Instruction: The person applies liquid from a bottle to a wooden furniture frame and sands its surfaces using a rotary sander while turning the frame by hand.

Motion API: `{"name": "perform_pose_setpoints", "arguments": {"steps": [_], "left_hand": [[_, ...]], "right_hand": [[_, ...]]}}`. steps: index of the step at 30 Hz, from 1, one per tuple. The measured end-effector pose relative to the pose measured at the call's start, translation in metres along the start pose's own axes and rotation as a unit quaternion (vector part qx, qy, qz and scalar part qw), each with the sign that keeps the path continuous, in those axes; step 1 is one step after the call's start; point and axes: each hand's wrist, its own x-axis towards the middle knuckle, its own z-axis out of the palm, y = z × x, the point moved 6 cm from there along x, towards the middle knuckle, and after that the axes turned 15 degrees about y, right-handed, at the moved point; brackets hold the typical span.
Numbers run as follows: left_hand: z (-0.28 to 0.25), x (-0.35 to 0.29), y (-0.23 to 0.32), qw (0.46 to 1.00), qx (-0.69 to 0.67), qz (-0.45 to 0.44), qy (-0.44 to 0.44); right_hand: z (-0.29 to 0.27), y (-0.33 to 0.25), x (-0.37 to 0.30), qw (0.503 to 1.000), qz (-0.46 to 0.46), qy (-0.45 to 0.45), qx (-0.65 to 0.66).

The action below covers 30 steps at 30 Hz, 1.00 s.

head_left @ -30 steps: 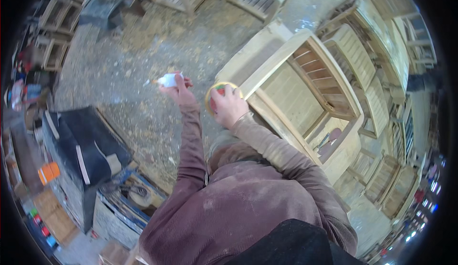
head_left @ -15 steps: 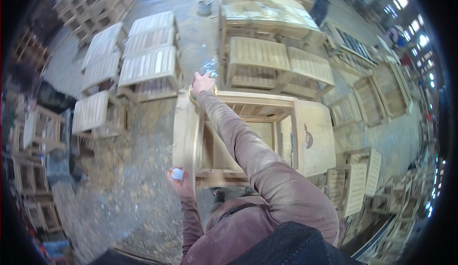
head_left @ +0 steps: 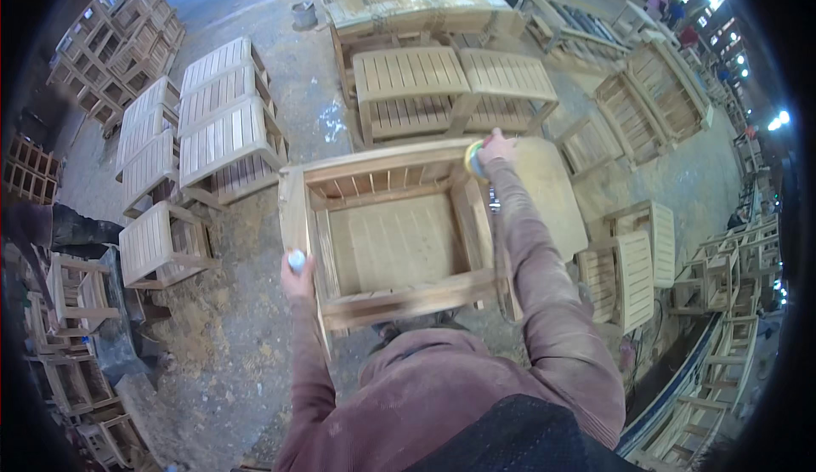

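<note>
In front of me an upturned wooden stool point(head_left: 399, 295), with slats along its inner side, lies on a pale board point(head_left: 544, 196). At the stool's far right corner, my right hand point(head_left: 499, 150) is closed over a round, yellow-edged sander point(head_left: 474, 159). A metal fitting and a dark hose point(head_left: 503, 276) hang from the sander beside my forearm. By the stool's near left leg, my left hand point(head_left: 297, 280) is closed round a small, white, rounded thing point(head_left: 296, 260) whose kind I cannot make out. The sander's pad is partly hidden by my hand.
Slatted stools point(head_left: 223, 145) stand in rows at the left, and more stools point(head_left: 412, 81) stand just beyond the work. A wide table point(head_left: 408, 4) is behind those. A metal bucket point(head_left: 303, 15) sits on the dusty floor. Another person's legs point(head_left: 85, 230) show at the left.
My right hand has moved with the sander from the stool's far left corner along the far rail to the right. My left hand stays at the left side, holding the white thing.
</note>
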Motion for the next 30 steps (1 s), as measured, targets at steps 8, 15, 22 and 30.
{"name": "perform_pose_setpoints", "arguments": {"steps": [8,15,22,30], "left_hand": [[0.041,0.033,0.000,0.957,0.189,0.165,0.144],[0.041,0.036,0.002,0.966,0.131,0.154,0.162],[0.029,0.035,0.007,0.958,0.127,0.168,0.195],[0.026,0.039,-0.005,0.945,0.193,0.165,0.207]], "right_hand": [[-0.077,0.103,-0.162,0.999,-0.045,-0.019,0.019],[-0.111,0.218,-0.214,0.986,0.011,0.026,0.163],[0.074,0.230,-0.106,0.980,-0.017,-0.048,0.191],[0.239,0.115,-0.118,0.913,-0.306,-0.212,0.166]]}}
